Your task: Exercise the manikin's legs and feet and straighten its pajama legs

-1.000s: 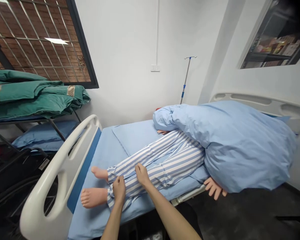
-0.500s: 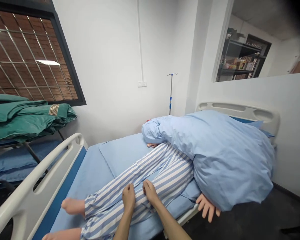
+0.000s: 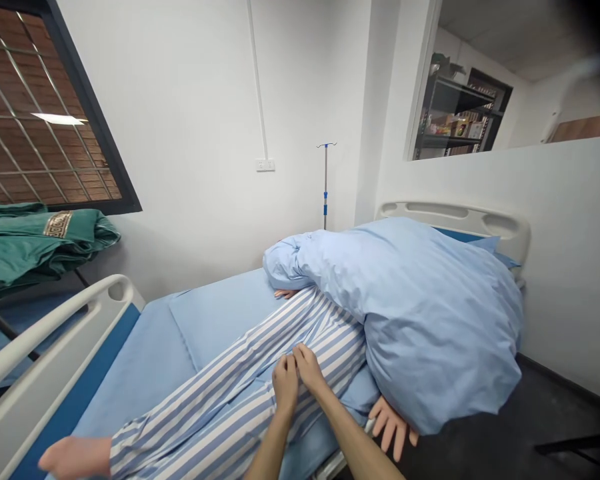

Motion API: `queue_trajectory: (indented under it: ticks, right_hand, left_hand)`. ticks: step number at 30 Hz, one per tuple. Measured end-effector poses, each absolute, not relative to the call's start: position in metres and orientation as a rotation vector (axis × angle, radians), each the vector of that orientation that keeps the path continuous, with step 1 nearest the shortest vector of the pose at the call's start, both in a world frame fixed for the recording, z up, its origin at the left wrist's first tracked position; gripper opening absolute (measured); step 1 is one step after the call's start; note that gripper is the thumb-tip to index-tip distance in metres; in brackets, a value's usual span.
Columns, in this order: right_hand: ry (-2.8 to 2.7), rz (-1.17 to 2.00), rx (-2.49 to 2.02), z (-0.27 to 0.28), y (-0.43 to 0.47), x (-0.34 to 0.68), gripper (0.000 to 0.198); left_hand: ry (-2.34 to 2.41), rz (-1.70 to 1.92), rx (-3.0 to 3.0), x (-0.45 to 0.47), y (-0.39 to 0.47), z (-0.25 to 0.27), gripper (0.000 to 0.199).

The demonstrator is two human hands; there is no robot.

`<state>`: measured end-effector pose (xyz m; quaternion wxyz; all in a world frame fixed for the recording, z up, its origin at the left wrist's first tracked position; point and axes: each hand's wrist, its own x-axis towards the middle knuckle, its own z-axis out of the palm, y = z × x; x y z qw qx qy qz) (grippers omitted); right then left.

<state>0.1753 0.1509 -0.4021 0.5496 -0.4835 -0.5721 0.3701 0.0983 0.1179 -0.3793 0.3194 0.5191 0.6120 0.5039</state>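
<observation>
- As I look down, the bed [image 3: 155, 347] runs from the lower left to the centre right of the frame, with its pale footboard at the left edge.
- A light-blue quilt [image 3: 430, 300] lies bunched across the right half of the bed, covering the upper part of a lying manikin.
- The striped trousers [image 3: 230, 370], on the manikin's legs, stretch from the lower left to the middle of the frame, where they pass under the quilt.
- I see a barred window [image 3: 40, 120] at upper left and green folded cloth [image 3: 35, 250] below it.
- Dark shelving [image 3: 453, 110] shows through an opening at upper right.
- A thin hooked pole [image 3: 325, 173] stands behind the quilt, right of centre.
- One bare foot [image 3: 77, 455] sticks out at lower left.
- A manikin hand [image 3: 393, 427], fingers spread, hangs from under the quilt at lower right.
- My right hand [image 3: 309, 370] and my left hand [image 3: 285, 383] rest on the trousers, below centre, side by side, fingers curled inward; I cannot tell whether they pinch cloth.
- A white socket [image 3: 265, 165] sits on the wall, upper centre.
</observation>
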Motion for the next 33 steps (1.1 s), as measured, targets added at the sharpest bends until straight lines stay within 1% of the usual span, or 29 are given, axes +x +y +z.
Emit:
queue_trajectory:
  ticks: [3, 7, 10, 16, 22, 25, 28, 33]
  right_hand:
    - [-1.306, 0.774, -1.191, -0.4, 0.165, 0.208, 0.032]
    - [-1.177, 0.877, -1.13, -0.408, 0.175, 0.236, 0.031]
    - [-1.155, 0.914, -1.187, -0.403, 0.177, 0.24, 0.03]
    - [-1.318, 0.564, -1.332, -0.379, 0.194, 0.269, 0.032]
    - [-1.525, 0.436, -1.495, -0.404, 0.208, 0.29, 0.034]
    - [-1.624, 0.357, -1.533, -0.406, 0.205, 0.286, 0.033]
    - [-1.653, 0.345, -1.567, -0.403, 0.201, 0.284, 0.033]
    - [-1.718, 0.281, -1.595, -0.401, 0.201, 0.284, 0.031]
  left_hand:
    - [1.61, 1.287, 1.515, 0.139, 0.124, -0.373, 0.031]
    - [1.56, 1.288, 1.598, 0.163, 0.141, -0.372, 0.032]
    - [1.66, 1.25, 1.53, 0.159, 0.152, -0.383, 0.031]
    - [1.763, 1.201, 1.602, 0.153, 0.154, -0.4, 0.031]
    - [1.695, 1.179, 1.572, 0.155, 0.151, -0.393, 0.032]
    - [1.597, 1.175, 1.547, 0.148, 0.15, -0.391, 0.032]
    - [1.503, 1.133, 1.531, 0.13, 0.147, -0.391, 0.033]
    - [1.502, 1.109, 1.449, 0.069, 0.131, -0.394, 0.035]
